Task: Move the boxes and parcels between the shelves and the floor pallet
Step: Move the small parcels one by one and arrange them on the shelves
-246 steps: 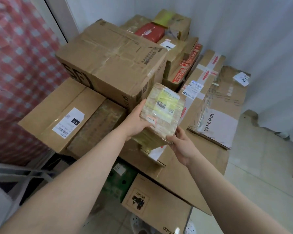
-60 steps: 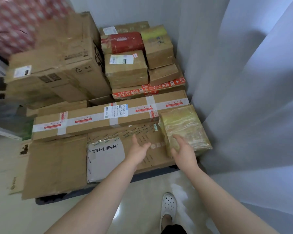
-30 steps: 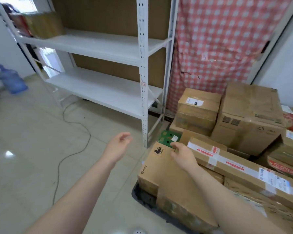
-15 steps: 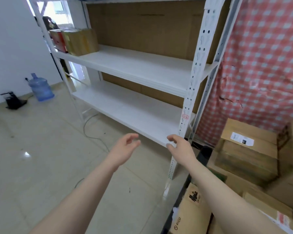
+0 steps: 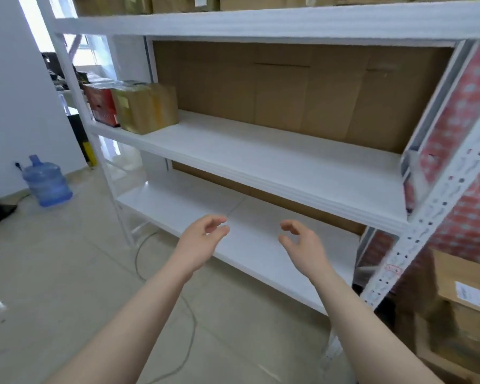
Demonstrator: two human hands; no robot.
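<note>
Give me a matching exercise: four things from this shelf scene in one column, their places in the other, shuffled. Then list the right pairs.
Things:
1. water jug
2. red box
3. labelled box
4. cable

Places:
A. on the middle shelf, far left end
B. on the floor by the left wall
C. right of the rack, low down
D. trailing over the floor tiles, under the left forearm

Pairs: 1-B, 2-A, 3-C, 4-D
</note>
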